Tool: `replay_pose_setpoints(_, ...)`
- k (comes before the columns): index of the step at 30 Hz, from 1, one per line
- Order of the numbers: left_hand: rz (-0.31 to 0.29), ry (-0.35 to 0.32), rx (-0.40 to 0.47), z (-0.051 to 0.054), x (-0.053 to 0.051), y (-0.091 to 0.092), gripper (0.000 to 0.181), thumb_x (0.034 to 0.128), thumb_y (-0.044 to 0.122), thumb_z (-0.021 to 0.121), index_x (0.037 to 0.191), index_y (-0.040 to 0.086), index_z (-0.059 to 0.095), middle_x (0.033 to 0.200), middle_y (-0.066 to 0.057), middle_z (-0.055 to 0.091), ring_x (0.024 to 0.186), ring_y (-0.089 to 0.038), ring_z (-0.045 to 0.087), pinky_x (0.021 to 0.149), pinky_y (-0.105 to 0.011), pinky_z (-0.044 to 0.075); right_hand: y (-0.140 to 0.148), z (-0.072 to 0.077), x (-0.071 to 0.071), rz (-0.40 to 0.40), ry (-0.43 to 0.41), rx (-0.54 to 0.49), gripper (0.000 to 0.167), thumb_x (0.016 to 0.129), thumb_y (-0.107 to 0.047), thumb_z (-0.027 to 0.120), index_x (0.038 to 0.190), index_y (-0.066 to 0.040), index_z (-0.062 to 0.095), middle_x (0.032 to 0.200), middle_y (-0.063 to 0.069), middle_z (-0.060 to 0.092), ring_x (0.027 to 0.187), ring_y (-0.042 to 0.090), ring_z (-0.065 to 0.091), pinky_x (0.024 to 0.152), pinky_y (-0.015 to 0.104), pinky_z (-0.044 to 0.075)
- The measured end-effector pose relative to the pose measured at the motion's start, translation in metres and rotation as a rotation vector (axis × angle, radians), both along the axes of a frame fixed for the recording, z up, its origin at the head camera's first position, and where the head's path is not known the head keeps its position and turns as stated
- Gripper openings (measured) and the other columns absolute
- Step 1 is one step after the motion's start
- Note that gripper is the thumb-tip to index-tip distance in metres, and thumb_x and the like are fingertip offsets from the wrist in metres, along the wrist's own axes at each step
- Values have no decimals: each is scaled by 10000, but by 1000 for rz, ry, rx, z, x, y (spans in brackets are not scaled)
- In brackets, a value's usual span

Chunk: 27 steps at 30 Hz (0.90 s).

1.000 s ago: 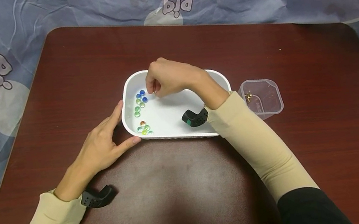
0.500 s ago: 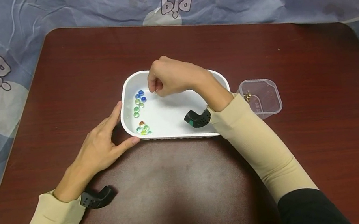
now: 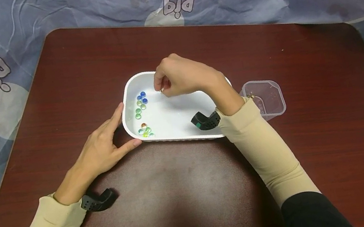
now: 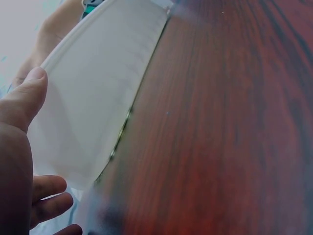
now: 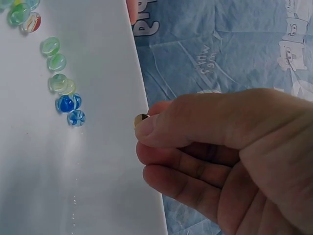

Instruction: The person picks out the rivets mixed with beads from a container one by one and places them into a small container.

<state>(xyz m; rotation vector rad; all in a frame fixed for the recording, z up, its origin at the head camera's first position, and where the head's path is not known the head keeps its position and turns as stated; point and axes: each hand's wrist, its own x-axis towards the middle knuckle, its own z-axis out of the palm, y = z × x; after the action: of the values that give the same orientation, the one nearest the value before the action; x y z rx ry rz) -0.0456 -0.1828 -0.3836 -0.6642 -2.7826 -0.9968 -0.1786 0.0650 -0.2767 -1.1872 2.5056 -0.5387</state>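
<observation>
My right hand [image 3: 186, 74] is over the far side of a white tray [image 3: 183, 119]. Its thumb and finger pinch a small shiny gold-coloured piece [image 5: 140, 120], mostly covered by the thumb; its exact kind cannot be told. Glass marbles lie along the tray's left end: blue marbles [image 3: 145, 101], green marbles [image 3: 138, 111], and a cluster with an orange-red marble [image 3: 144, 125]. My left hand [image 3: 98, 148] rests against the tray's left end, fingers spread and fairly straight. Its thumb [image 4: 34, 90] touches the rim near the front corner.
A clear plastic container [image 3: 270, 98] stands right of the tray, with small gold pieces [image 3: 251, 96] inside, partly hidden by the right sleeve. Both are on a dark red-brown table [image 3: 92, 60]. A patterned blue-grey cloth [image 3: 75, 6] lies beyond it.
My right hand has shifted a little to the right and lifted slightly, still pinching the gold piece. The left hand, marbles and tray stay essentially in place.
</observation>
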Motion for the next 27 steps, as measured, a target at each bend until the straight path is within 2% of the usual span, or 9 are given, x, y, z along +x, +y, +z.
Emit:
replay_pose_setpoints(14, 1, -8, -2, 1, 1, 0, 963, 846, 369, 796, 1578, 94, 235, 1493, -205, 434, 1306, -361, 491, 1002, -544, 427, 8, 14, 6, -31, 19, -64, 206, 790, 54, 614, 894, -39, 766, 861, 34, 694, 751, 136, 618, 722, 258, 496)
replay_pose_setpoints(21, 0, -11, -5, 2, 1, 0, 966, 846, 363, 797, 1580, 99, 229, 1495, -204, 432, 1306, -365, 491, 1002, -550, 427, 15, 19, 11, -37, 57, -86, 178, 811, 32, 618, 873, -41, 768, 835, 32, 686, 738, 137, 594, 708, 260, 474)
replay_pose_setpoints(27, 4, -11, -8, 2, 1, 0, 964, 841, 359, 802, 1575, 83, 242, 1498, -204, 427, 1311, -368, 485, 1003, -555, 425, 25, 20, 15, -53, 45, -122, 151, 828, 22, 632, 886, -25, 763, 852, 38, 703, 758, 137, 627, 737, 288, 513)
